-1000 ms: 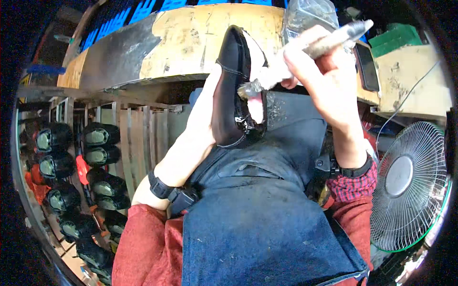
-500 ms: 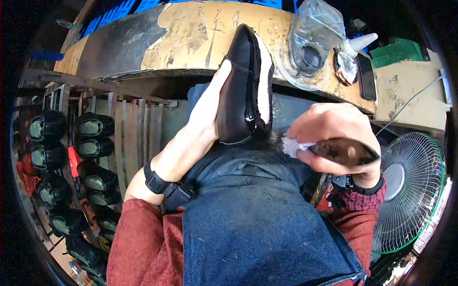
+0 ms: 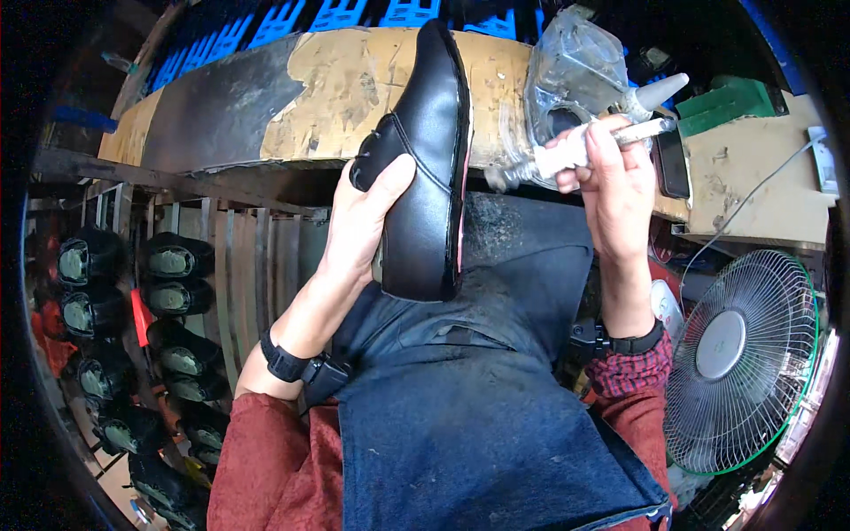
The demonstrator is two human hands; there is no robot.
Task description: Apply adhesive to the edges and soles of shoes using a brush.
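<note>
Black leather shoe [image 3: 427,168] stands on its side over the person's lap, toe pointing away toward a worn wooden bench [image 3: 336,84], its pink-edged sole rim turned to the right. The left hand [image 3: 363,221] cups the shoe from the left, fingers wrapped behind the heel end and thumb pressed on the upper. The right hand [image 3: 615,181] is raised beside the shoe, not touching it, fingers closed around the handle of a brush [image 3: 567,155] whose pale, clogged bristle end points left toward the sole; the brush seems to hover just clear of the shoe, though the gap is hard to judge. Behind the right hand sits a cut clear plastic bottle [image 3: 571,75] on the bench, partly hidden by the fingers, with a white nozzle tip [image 3: 660,90] beside it and a dark phone [image 3: 673,164] lying flat just past the knuckles. A blue denim apron [image 3: 469,416] covers the lap and blocks everything beneath. Both wrists wear black bands, and red sleeves show at the lower edge. To the left, rows of black shoes [image 3: 168,265] sit on a slatted rack. A round wire-guard fan [image 3: 739,350] stands at the lower right, near the right forearm
</note>
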